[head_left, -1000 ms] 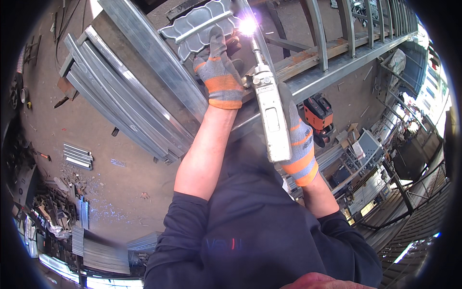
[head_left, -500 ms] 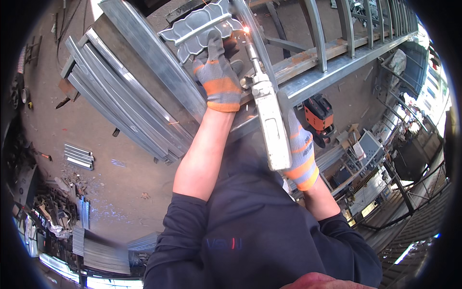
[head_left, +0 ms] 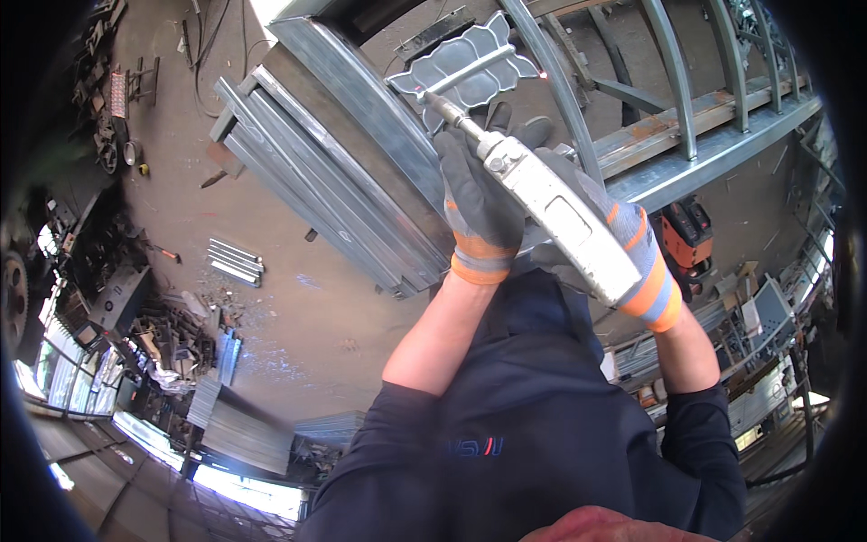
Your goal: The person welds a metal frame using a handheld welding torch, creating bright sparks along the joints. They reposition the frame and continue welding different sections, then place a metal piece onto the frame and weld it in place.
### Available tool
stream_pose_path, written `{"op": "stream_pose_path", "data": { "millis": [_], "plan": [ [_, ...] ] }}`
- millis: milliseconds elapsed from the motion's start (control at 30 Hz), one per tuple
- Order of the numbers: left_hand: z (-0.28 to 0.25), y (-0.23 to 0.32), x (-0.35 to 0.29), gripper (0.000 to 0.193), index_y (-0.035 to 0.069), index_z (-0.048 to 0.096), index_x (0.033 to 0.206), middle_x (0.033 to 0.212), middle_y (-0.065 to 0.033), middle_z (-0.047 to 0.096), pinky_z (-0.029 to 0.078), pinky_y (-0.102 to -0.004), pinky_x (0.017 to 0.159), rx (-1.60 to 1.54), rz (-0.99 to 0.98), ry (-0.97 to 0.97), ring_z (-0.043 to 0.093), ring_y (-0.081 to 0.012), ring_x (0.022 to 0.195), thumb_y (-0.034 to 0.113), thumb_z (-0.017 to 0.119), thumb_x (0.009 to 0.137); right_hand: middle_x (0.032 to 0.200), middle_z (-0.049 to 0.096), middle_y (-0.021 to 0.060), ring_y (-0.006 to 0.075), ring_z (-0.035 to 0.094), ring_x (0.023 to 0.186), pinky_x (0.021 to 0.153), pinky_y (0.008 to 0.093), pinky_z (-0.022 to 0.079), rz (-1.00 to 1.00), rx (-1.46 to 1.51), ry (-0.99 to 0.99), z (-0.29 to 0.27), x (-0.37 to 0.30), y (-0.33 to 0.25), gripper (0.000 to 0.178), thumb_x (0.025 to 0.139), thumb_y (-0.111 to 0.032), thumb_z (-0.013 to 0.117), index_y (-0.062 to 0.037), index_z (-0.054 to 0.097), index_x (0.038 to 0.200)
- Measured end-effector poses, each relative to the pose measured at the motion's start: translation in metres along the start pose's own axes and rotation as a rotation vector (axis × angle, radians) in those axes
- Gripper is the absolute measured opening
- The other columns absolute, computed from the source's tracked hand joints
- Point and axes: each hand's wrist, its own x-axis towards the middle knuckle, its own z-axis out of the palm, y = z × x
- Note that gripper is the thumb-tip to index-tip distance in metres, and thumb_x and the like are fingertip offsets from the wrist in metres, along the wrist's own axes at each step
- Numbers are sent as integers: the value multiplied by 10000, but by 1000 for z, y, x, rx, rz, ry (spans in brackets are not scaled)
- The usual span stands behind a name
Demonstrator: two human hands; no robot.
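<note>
A white handheld welding torch (head_left: 564, 221) points up and left across the view. Its nozzle tip is at the left end of the rod on a grey leaf-shaped metal ornament (head_left: 465, 77). My right hand (head_left: 632, 239), in a grey and orange glove, is wrapped round the torch from its right side, with the fingers mostly hidden. My left hand (head_left: 483, 203), gloved alike with its dark palm side showing, supports the torch's front end, some fingers hidden behind it. A small red glow shows at the ornament's right tip, beside a curved metal bar (head_left: 564, 99).
A steel frame with upright bars (head_left: 668, 81) extends to the upper right. Long metal profiles (head_left: 325, 194) lie stacked left of my left hand. An orange and black machine (head_left: 688, 237) stands on the floor at right. Short metal pieces (head_left: 237, 262) lie on the floor at left.
The torch tip has moved from the ornament's right end to its left end, and the bright sparks have gone. My left hand has left the ornament's edge and come under the torch's front.
</note>
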Motion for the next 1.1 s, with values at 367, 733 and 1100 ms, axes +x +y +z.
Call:
{"op": "stream_pose_path", "data": {
  "millis": [367,733,1100],
  "plan": [
    [-25,-52,-13,527,27,498,1447,1369,-163,628,581,-425,1003,48,209,-57,666,-272,1203,434,444,1115,1412,634,203,384,676,1191,994,391,538,-107,-30,-41,-3,26,25,627,864,-152,838,4,591,1420],
    [-43,-85,-24,806,123,372,1585,1550,-116,492,474,-475,1158,-272,-120,-115,537,-288,1390,621,572,983,1312,662,196,338,662,1172,989,383,525,-93,-50,-65,0,27,21,665,875,-145,786,30,530,1463],
    [-23,-60,-15,734,104,263,1644,1626,-186,376,380,-488,1230,-877,-86,-327,405,-340,1488,581,342,1092,1434,633,171,262,658,1247,1052,351,506,86,30,-131,0,32,5,746,875,-137,836,8,491,1521]
  ]
}}
